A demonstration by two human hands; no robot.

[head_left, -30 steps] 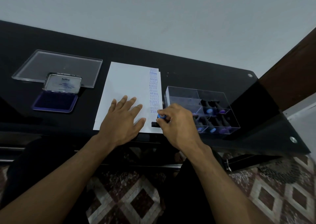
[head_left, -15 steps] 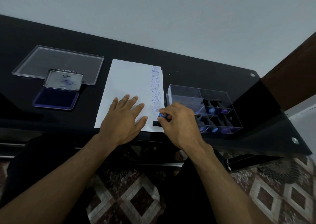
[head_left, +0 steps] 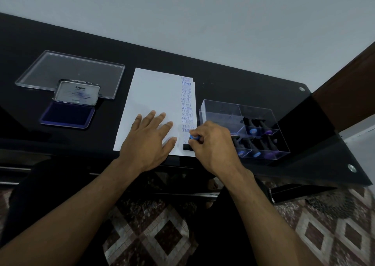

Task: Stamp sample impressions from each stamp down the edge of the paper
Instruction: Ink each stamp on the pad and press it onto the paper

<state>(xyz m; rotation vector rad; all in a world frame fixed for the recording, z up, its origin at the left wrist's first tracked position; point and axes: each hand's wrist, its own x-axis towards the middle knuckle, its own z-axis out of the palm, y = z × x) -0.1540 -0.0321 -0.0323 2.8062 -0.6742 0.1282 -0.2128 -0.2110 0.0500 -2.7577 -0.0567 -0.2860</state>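
Right grip: the right hand (head_left: 213, 146) has its fingers curled round a stamp (head_left: 189, 143), pinching the blue-topped handle; the black base sits on the paper.
Left grip: the left hand (head_left: 149, 142) lies flat with fingers spread, pressing on the paper (head_left: 156, 95) and holding nothing.
Stamp's place: at the near right corner of the sheet, just below the last print in the column of prints (head_left: 186, 103) (FRAGILE, SAMPLE, AIR MAIL can be read).
Long axis: the base runs across the sheet's right margin, parallel to the printed words; the handle stands roughly upright.
Nearer hand: the right one, already on the stamp; the left sits just beside it.
Way to the box: the clear box (head_left: 243, 129) of other stamps stands just right of the paper, beside the right hand.
Way to the ink pad: the open ink pad (head_left: 67, 115) lies well apart, left across the table (head_left: 233, 87), beyond the left hand.
Room left: little paper remains below the base (likely the last print on this edge).
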